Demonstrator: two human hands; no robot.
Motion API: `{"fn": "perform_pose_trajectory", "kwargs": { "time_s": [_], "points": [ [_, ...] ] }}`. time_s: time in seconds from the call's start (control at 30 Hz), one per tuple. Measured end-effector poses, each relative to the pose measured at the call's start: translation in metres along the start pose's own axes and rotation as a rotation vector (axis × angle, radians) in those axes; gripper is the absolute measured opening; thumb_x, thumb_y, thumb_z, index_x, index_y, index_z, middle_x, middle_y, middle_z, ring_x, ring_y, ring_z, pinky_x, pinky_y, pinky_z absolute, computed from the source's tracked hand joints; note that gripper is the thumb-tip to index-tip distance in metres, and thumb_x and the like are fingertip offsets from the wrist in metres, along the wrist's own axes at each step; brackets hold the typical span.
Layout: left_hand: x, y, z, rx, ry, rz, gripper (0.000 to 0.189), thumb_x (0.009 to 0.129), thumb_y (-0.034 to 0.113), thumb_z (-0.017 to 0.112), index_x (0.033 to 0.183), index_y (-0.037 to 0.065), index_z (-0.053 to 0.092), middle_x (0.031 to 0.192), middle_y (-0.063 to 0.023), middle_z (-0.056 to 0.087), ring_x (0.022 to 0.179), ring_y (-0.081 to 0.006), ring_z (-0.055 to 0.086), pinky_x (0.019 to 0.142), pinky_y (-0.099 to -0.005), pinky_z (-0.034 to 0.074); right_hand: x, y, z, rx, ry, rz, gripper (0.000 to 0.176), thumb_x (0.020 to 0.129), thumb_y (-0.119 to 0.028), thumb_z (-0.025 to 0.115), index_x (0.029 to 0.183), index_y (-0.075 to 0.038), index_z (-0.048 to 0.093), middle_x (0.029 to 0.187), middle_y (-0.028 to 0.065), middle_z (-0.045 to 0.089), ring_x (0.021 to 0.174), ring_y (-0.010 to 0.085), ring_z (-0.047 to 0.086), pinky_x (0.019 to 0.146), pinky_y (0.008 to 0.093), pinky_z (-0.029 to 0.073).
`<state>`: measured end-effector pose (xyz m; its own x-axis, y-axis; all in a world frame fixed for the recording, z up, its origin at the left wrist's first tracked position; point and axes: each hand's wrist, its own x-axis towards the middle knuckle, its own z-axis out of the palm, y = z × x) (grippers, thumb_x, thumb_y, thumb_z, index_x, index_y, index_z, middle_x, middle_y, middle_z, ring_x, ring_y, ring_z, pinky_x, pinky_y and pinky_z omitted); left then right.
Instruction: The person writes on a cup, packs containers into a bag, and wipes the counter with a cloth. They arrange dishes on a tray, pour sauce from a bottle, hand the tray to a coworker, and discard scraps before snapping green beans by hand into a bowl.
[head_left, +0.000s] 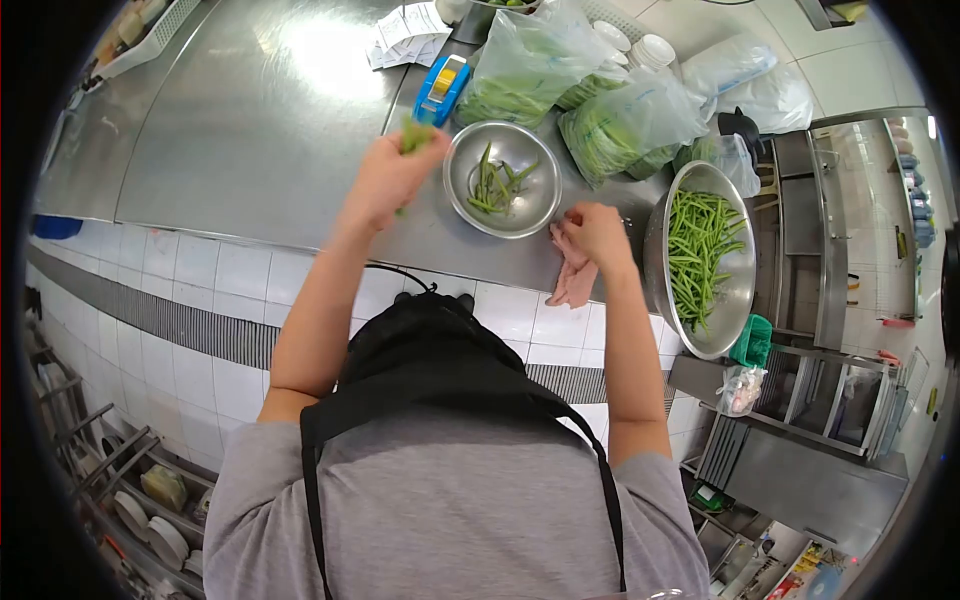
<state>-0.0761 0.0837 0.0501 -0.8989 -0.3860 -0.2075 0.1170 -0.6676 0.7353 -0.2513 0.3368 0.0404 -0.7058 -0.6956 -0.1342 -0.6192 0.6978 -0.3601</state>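
1. Green and slender, the beans [415,135] are held as a small bunch in the left hand [385,180], raised just above the bench [250,120] beside the small bowl [449,170].
2. The left fingers are closed around the lower part of the bunch, and the tips of the pods are seen sticking out above the fist.
3. The right hand [598,235] is laid on a pink cloth [570,288] at the bench edge, between the small bowl and the big bowl [658,250]. Its fingers are bent, but whether the cloth is gripped or only pressed cannot be told.
4. A few trimmed pieces [495,185] are seen lying in the small bowl, and the big bowl is heaped with long pods [700,250].
5. The bunch is judged to be light and easily carried in one hand.
6. Each pod is judged to be firm yet brittle. A snap is likely if it is bent sharply, so a hold near the middle, with the pods kept parallel, is thought best.
7. Damp skins may be slightly slippery, so single pods could slide out of a loose fist. A snug, even squeeze is advised rather than a hard one.
8. Clear bags [620,125] of more pods, a blue tape dispenser [441,88] and paper slips [405,38] are set further back on the bench.
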Motion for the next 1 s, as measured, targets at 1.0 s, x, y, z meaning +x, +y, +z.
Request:
{"fn": "perform_pose_trajectory", "kwargs": {
  "time_s": [1.0],
  "points": [
    [-0.002,-0.006,0.100,1.611,-0.166,0.236,0.022,0.075,0.024,0.063,0.085,0.005,0.061,0.078,-0.0155,0.061,0.066,-0.0321,0.058,0.060,-0.0383,0.044,-0.053,0.155,-0.103,-0.283,0.193,0.121,0.011,0.071,-0.009,0.055,0.077,-0.004,0.063,0.087,0.0151,0.059,0.080,0.0327,0.058,0.073,0.0409,0.047]
  ]
}}
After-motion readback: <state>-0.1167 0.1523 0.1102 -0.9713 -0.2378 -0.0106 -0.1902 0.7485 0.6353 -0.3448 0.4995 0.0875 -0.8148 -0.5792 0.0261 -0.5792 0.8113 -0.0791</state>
